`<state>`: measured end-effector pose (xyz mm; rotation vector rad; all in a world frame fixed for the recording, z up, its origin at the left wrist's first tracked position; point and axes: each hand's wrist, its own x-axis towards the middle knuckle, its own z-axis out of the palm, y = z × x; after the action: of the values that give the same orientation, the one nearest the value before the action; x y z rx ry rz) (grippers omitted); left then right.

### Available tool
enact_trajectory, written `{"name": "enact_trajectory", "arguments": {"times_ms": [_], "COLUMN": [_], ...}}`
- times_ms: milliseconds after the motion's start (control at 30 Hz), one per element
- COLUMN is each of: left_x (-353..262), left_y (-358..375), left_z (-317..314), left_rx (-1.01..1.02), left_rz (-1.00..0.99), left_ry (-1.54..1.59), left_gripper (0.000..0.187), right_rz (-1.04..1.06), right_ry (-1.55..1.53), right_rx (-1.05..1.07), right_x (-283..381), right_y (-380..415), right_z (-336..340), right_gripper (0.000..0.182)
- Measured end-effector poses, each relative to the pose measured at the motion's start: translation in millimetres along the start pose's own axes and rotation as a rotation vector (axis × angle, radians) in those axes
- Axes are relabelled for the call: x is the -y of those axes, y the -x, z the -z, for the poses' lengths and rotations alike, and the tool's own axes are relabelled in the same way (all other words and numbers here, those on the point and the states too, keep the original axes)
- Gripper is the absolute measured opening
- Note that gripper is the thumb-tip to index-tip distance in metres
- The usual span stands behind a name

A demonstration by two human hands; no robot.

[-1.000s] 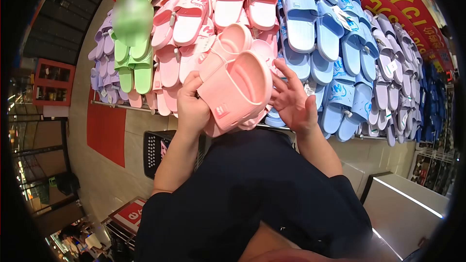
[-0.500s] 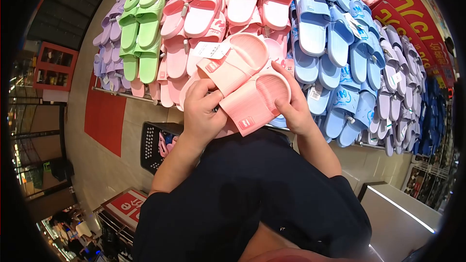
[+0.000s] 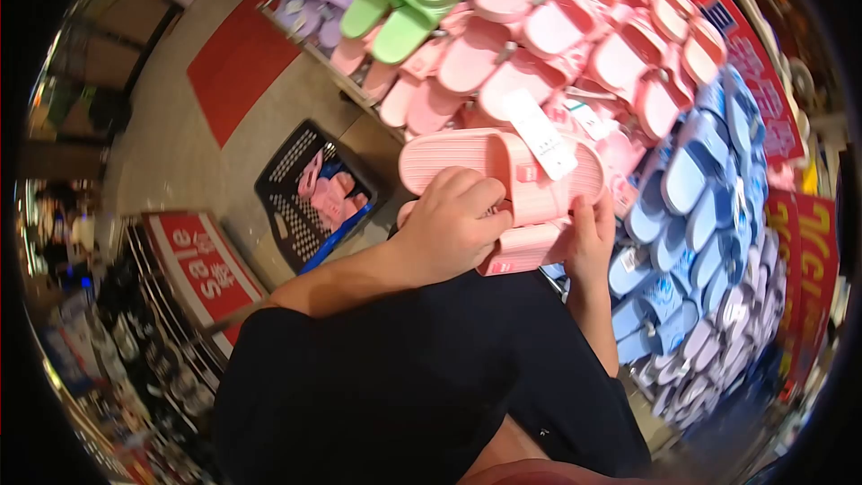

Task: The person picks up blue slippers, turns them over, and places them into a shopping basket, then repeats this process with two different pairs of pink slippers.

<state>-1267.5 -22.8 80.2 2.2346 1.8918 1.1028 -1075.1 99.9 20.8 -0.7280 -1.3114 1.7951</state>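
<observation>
I hold a pair of pink slide slippers (image 3: 449, 154) in front of me, one above the other, soles turned sideways. Curled fingers of my left hand (image 3: 458, 220) grip them near the middle, by the straps. At their right end my right hand (image 3: 588, 242) pinches the edge, thumb side up. A white paper tag (image 3: 541, 136) hangs over the upper strap. Part of the lower slipper (image 3: 523, 250) is hidden behind my left hand.
A rack of pink slippers (image 3: 525, 81) stands ahead, with green slippers (image 3: 404, 33) to the left and blue slippers (image 3: 691, 180) to the right. A black basket (image 3: 292, 207) holding pink items sits on the floor. A red sale sign (image 3: 199, 265) stands lower left.
The view has swung, bringing the basket more fully into sight. The slippers have turned from slanting to nearly level, and my left hand now lies across them.
</observation>
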Motion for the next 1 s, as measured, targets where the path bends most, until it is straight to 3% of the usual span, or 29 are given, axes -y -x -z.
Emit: {"name": "enact_trajectory", "arguments": {"times_ms": [67,200,300,333,433,467,567,667,700,800,867,1000], "left_x": [-3.1,-3.5,6.8,7.0,11.7,15.2,26.2,41.3,48.7,68.7,75.7,109.4], "left_y": [13.5,35.3,52.6,57.2,61.1,64.7,70.5,93.9,100.2,130.4,144.3,186.6], "left_z": [15.0,35.4,39.4,40.7,22.1,22.0,22.1,9.0,4.8,-0.9,6.6,20.5], "left_rx": [0.096,0.003,0.02,0.135,-0.045,0.049,0.075,-0.14,-0.291,-0.369,-0.406,-0.545], "left_rz": [0.116,0.223,0.333,0.411,0.53,0.597,0.747,0.865,0.927,1.125,1.168,1.188], "left_ry": [-0.042,-0.179,0.018,0.079,0.381,0.414,0.516,0.543,0.78,1.063,0.979,0.911], "left_gripper": [0.032,0.049,0.053,0.067,0.077,0.082,0.076,0.063,0.056,0.051,0.049,0.044], "right_rz": [-0.011,-0.005,-0.021,-0.031,-0.051,-0.051,-0.056,-0.088,-0.088,-0.132,-0.13,-0.418], "right_ry": [-0.009,-0.021,0.035,0.042,0.076,0.092,0.162,0.325,0.327,0.371,0.401,0.348], "right_rx": [-0.014,0.019,-0.035,-0.048,-0.054,-0.027,0.029,0.151,0.172,0.284,0.438,0.565], "right_x": [-6.6,-15.1,-21.7,-25.5,-35.4,-39.0,-54.2,-72.0,-77.5,-86.5,-96.9,-83.6], "right_y": [-5.6,-20.8,-33.7,-37.2,-44.5,-46.8,-47.6,-41.0,-38.3,-35.8,-39.7,-44.7], "right_z": [-8.3,-15.2,-23.1,-27.2,-41.0,-47.2,-71.7,-89.9,-101.3,-124.4,-131.3,-148.2], "right_gripper": [0.035,0.032,0.03,0.03,0.03,0.03,0.027,0.022,0.019,0.025,0.033,0.038]}}
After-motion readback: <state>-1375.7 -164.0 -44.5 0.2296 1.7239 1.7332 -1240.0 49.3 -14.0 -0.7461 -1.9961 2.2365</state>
